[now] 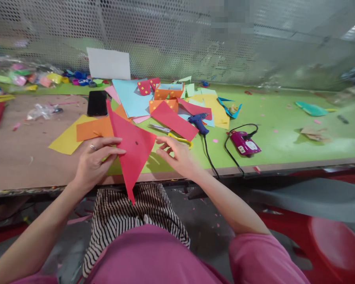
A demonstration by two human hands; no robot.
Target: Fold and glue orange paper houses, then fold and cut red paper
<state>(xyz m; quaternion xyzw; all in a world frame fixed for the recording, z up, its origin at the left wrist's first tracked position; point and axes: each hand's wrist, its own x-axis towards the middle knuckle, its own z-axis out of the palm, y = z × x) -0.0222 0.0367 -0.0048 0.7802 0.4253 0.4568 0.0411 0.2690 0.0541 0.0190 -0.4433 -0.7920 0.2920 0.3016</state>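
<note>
My left hand (94,161) pinches the left edge of a red paper triangle (131,152), thumb on top and fingers behind it. The triangle's long point hangs down past the table edge toward my lap. My right hand (176,156) touches the triangle's right corner with its fingertips, fingers partly curled. Yellow-handled scissors (171,134) lie on the table just beyond my right hand. A blue glue gun (198,122) rests a little farther right, its black cord trailing over the table edge.
Coloured paper sheets, orange (93,129), yellow (66,140), light blue (133,98) and red (173,120), litter the table. A black phone (97,103) lies behind them. A magenta device (245,144) with a cord sits at right. Small orange paper boxes (165,94) stand farther back. A red stool (328,236) is low right.
</note>
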